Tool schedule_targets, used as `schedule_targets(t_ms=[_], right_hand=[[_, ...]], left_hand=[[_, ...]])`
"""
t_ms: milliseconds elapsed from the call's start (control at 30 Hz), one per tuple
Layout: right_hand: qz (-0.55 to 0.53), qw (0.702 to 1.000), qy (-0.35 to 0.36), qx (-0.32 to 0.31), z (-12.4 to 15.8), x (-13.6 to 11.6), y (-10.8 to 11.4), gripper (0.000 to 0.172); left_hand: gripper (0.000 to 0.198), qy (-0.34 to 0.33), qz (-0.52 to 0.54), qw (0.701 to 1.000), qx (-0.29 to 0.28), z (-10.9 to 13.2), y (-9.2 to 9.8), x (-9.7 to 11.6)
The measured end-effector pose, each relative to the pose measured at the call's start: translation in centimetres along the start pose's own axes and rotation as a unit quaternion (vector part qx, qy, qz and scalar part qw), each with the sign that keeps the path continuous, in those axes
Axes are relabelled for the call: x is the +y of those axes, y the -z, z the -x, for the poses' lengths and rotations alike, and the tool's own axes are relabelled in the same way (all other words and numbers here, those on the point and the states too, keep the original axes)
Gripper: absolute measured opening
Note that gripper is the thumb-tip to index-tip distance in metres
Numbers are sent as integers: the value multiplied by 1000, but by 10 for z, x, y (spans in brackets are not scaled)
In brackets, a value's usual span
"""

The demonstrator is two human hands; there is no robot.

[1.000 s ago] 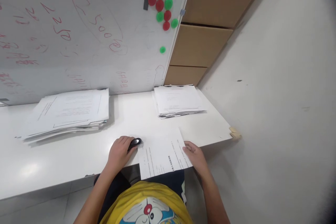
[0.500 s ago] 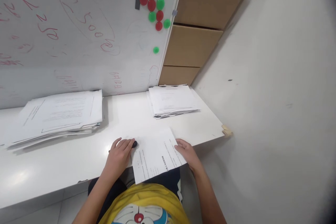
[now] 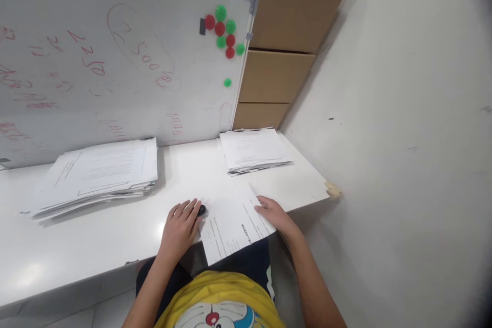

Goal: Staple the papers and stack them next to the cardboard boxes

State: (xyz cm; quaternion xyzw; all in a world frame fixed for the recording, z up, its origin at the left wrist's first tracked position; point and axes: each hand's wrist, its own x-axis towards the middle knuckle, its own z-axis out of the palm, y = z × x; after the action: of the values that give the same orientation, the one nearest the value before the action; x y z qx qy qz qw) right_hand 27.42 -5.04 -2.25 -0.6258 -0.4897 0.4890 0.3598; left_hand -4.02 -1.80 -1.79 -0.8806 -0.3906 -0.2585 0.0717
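Observation:
A printed sheet of paper (image 3: 234,225) lies at the front edge of the white table and hangs partly over it. My right hand (image 3: 274,215) pinches the sheet's right edge, thumb on top. At the sheet's left edge, my left hand (image 3: 182,228) lies with bent fingers over a black tool (image 3: 202,210) that looks like a stapler. Only its rounded end shows; the palm and fingers cover the rest. Whether more than one sheet is in my right hand I cannot tell.
A thick stack of papers (image 3: 111,166) lies on the table (image 3: 184,169) at left, a smaller paper stack (image 3: 255,148) at back right. Behind them stands a whiteboard (image 3: 154,20) with red and green magnets. Cardboard boxes (image 3: 274,77) and a wall (image 3: 392,138) are at right.
The camera view has tilted up and shifted slightly left. My left fingers are a little straighter over the black tool. My right hand keeps its pinch on the sheet.

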Motion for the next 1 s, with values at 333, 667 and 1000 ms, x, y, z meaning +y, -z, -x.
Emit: schedule_targets(t_ms=[333, 667, 1000], right_hand=[[0, 979, 13, 201, 1, 4, 83, 28], [112, 913, 54, 387, -142, -20, 118, 30], [392, 778, 190, 452, -135, 6, 84, 47]], left_hand=[[37, 105, 26, 994, 27, 49, 11, -49], [41, 137, 55, 989, -13, 53, 9, -41], [46, 258, -48, 964, 39, 1, 48, -118]])
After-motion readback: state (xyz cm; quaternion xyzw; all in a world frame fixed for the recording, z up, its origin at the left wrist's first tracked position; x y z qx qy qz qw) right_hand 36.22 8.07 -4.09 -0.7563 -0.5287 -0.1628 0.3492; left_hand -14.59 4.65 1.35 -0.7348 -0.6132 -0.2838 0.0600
